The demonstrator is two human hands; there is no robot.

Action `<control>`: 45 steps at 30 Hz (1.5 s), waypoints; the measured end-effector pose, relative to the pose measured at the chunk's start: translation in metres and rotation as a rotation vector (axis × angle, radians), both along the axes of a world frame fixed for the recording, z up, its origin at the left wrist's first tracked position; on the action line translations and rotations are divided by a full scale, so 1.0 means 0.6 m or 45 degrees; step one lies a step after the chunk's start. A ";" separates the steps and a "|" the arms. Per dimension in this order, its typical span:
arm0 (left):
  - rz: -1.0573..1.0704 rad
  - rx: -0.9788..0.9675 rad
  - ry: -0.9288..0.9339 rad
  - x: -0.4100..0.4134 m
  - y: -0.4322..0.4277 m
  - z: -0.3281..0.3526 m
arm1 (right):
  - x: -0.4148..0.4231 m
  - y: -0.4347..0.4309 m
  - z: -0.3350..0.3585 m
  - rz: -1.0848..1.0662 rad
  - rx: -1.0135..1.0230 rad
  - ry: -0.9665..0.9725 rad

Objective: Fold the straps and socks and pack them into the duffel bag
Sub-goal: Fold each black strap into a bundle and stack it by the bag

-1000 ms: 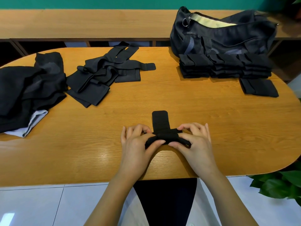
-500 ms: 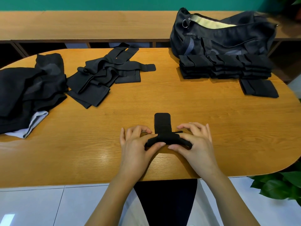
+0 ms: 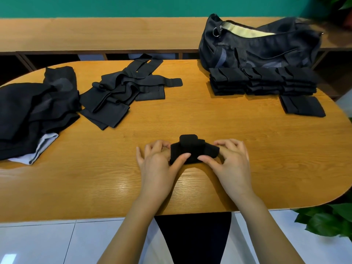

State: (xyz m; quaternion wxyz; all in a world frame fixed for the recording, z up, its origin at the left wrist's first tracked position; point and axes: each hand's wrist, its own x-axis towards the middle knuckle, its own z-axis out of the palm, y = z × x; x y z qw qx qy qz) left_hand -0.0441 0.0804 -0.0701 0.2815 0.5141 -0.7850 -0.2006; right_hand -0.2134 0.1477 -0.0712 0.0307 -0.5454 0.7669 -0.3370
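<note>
Oval wooden table (image 3: 285, 159). Left end: rumpled dark sock pile (image 3: 28, 115), with a loose heap of unfolded straps (image 3: 118, 96) just beside it on the right. Far right end — folded stacks (image 3: 262, 80) in a row, right against the duffel bag (image 3: 257, 50); single folded piece (image 3: 302, 106) just in front of them. Near edge, centre — small folded strap (image 3: 192, 149).

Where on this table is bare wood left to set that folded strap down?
Bare wood runs up the middle, between the loose straps and the folded stacks. More lies right of the right hand, nearer than the single folded piece, and left of the left hand. Crowded: the dark heap far left, the duffel bag far right.
</note>
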 end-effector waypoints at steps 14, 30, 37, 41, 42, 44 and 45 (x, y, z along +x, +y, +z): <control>0.183 -0.081 -0.324 -0.025 -0.034 -0.010 | 0.006 -0.053 0.007 -0.049 0.448 0.275; -0.136 0.088 -0.371 -0.017 -0.023 0.003 | 0.002 -0.010 0.035 0.259 0.144 0.292; -0.161 0.127 -0.385 -0.055 -0.014 0.008 | -0.012 0.036 0.006 0.267 0.382 0.549; -0.205 0.133 -0.396 -0.090 -0.016 0.013 | -0.029 0.035 -0.009 0.220 0.472 0.668; -0.224 0.133 -0.394 -0.101 -0.017 0.014 | -0.036 0.033 -0.008 0.203 0.475 0.681; -0.253 0.129 -0.375 -0.124 -0.022 0.014 | -0.059 0.031 -0.005 0.153 0.461 0.696; -0.249 0.124 -0.364 -0.134 -0.025 0.014 | -0.074 0.030 -0.001 0.119 0.448 0.697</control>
